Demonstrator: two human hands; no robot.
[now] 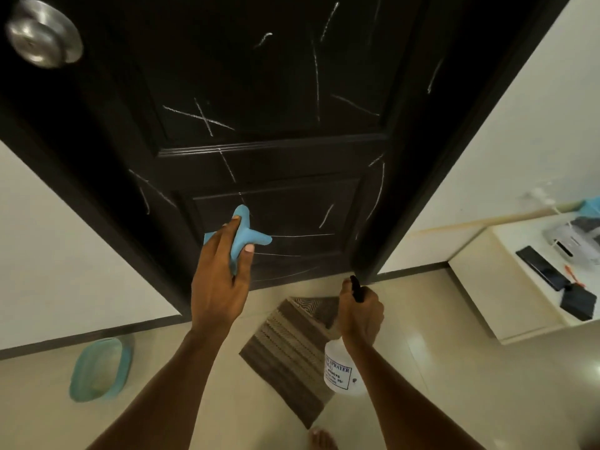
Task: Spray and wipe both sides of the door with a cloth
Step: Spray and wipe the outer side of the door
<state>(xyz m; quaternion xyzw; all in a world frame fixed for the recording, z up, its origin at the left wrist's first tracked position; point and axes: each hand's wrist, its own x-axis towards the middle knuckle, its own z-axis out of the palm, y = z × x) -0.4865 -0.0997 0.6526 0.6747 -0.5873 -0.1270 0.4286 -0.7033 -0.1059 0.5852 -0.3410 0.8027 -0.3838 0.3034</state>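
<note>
Blue cloth (242, 237) is gripped bunched in the left hand (220, 280), fingers curled round it, held up at the lower panel of the dark door (259, 108); contact with the panel cannot be told. Spray bottle (341, 368) is gripped at its trigger head by the right hand (360, 315), low near the door's foot, above the mat (292, 345). White marks (201, 116) cover this side, so wiping is judged barely begun. Next, cloth to be pressed flat and swept across the marks; other side not yet done
</note>
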